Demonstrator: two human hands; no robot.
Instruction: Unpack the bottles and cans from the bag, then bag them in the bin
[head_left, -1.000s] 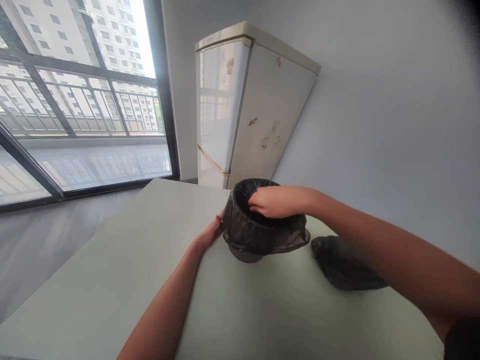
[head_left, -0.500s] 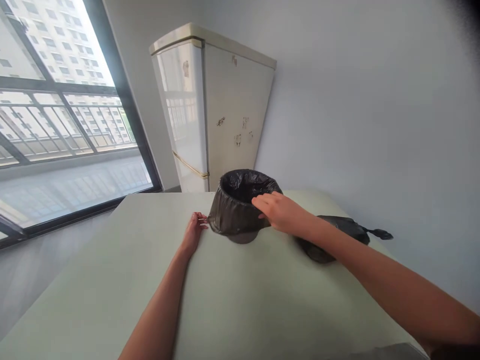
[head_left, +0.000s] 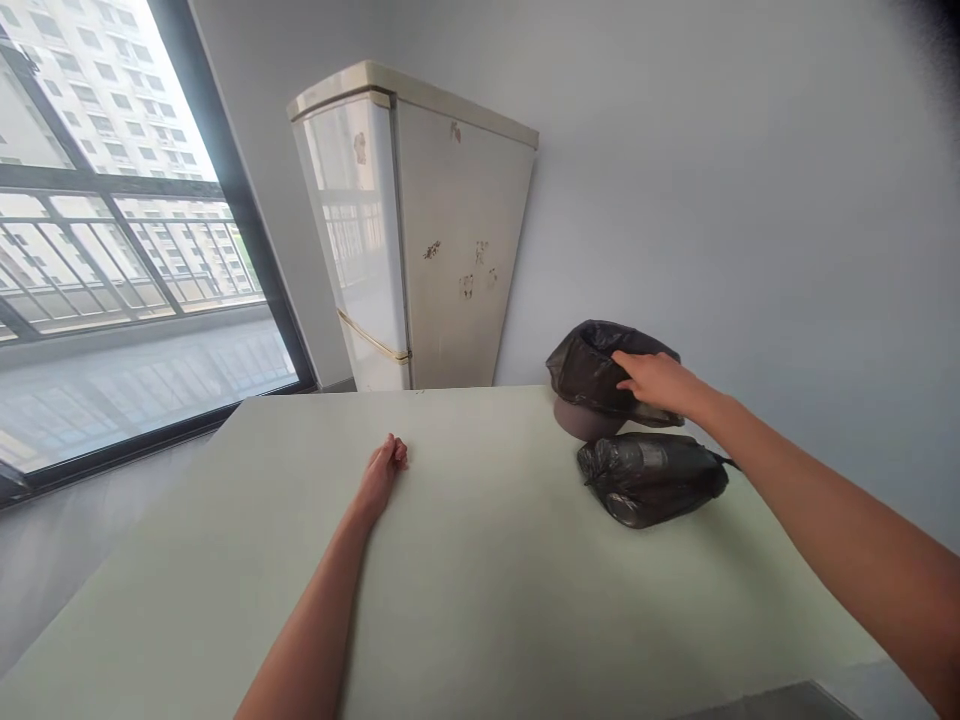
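Observation:
A small trash bin lined with a black plastic bag is at the back right of the table, tilted. My right hand grips the bin's near rim through the liner, fingers closed over the edge. Just in front of the bin lies a filled black garbage bag, its narrow end pointing right under my forearm. My left hand rests on the tabletop left of centre, fingers curled in, with nothing visible in them.
The pale green table spreads below both arms. Behind it stands a white refrigerator against the grey wall. On the left is a dark-framed window with a balcony railing beyond.
The lined bin has moved right with my right hand, from the table's middle to behind the filled bag, and tilted. My left hand's fingers have curled in, away from the liner's edge.

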